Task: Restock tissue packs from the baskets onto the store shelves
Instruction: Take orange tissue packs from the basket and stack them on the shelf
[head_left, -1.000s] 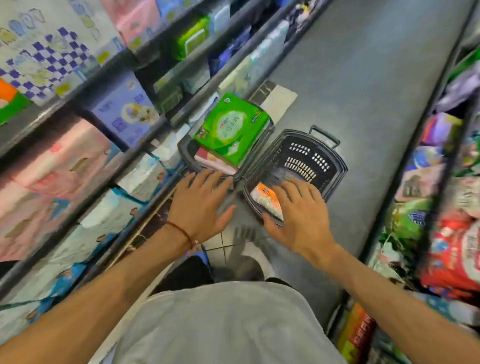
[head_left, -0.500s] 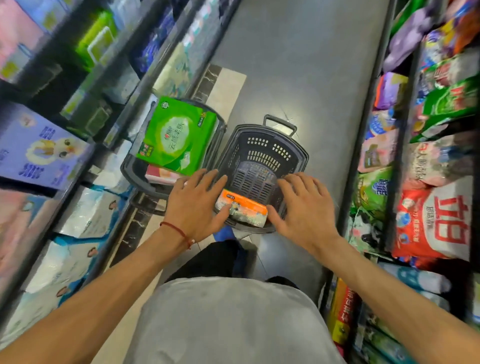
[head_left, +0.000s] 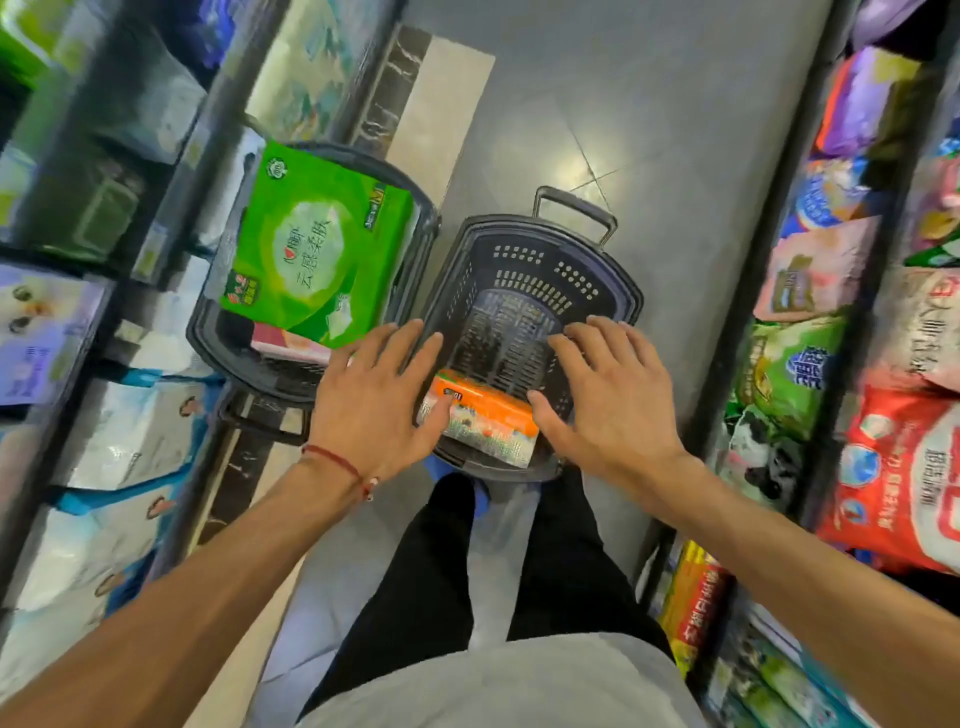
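Two dark plastic baskets stand on the aisle floor. The right basket (head_left: 524, 244) holds one orange and white tissue pack (head_left: 485, 423) at its near end. In the left basket (head_left: 415, 208) lies a big green tissue pack (head_left: 311, 254) over a pink one (head_left: 291, 340). My left hand (head_left: 371, 397) hovers with straight spread fingers over the gap between the baskets, its thumb at the orange pack's left end. Also spread, my right hand (head_left: 608, 392) is above the right basket, with its thumb near the pack's right end. Neither hand holds anything.
Shelves (head_left: 156, 249) with tissue packs run along the left side. The right shelves (head_left: 826, 322) carry coloured bags, among them a red bag (head_left: 898, 467). Grey floor (head_left: 649, 93) stretches ahead beyond the baskets. My legs stand just behind the right basket.
The view has swung down and right over the baskets. Both hands have come closer to the orange pack, one at each end.
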